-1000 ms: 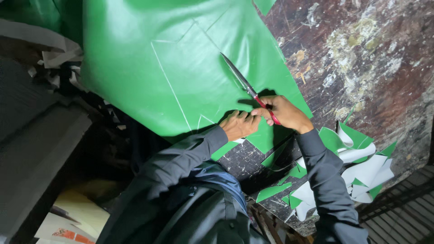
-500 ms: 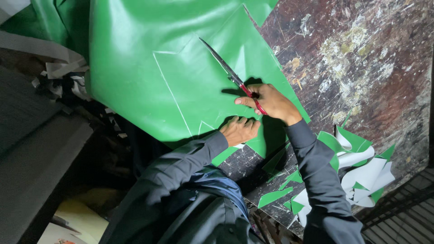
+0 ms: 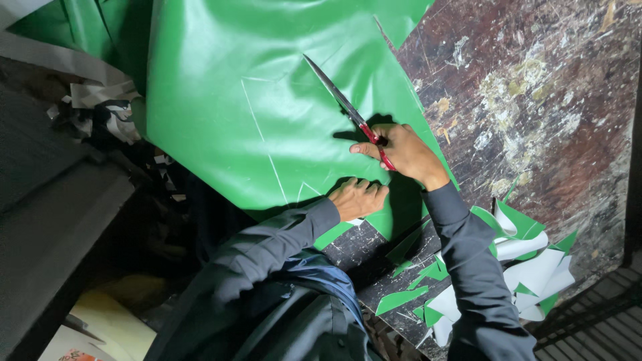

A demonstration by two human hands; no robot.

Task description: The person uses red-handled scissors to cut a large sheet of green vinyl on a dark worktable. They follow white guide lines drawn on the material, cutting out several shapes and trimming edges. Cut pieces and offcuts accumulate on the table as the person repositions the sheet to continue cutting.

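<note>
On green sheet (image 3: 267, 100): scissors (image 3: 341, 100) in right-hand grip (image 3: 401, 150), blades pointing away.

A worn table (image 3: 555, 100) fills the upper right, its dark brown top scratched and blotched with pale and yellowish paint. At its lower right edge lies a heap of offcuts (image 3: 528, 261), green on one side and white on the other, some curled; smaller green scraps (image 3: 401, 299) lie nearer the front edge. At far left a grey board (image 3: 47, 234) slants across the floor, with torn white paper (image 3: 93, 100) above it and yellowish sheets (image 3: 114, 324) below.
</note>
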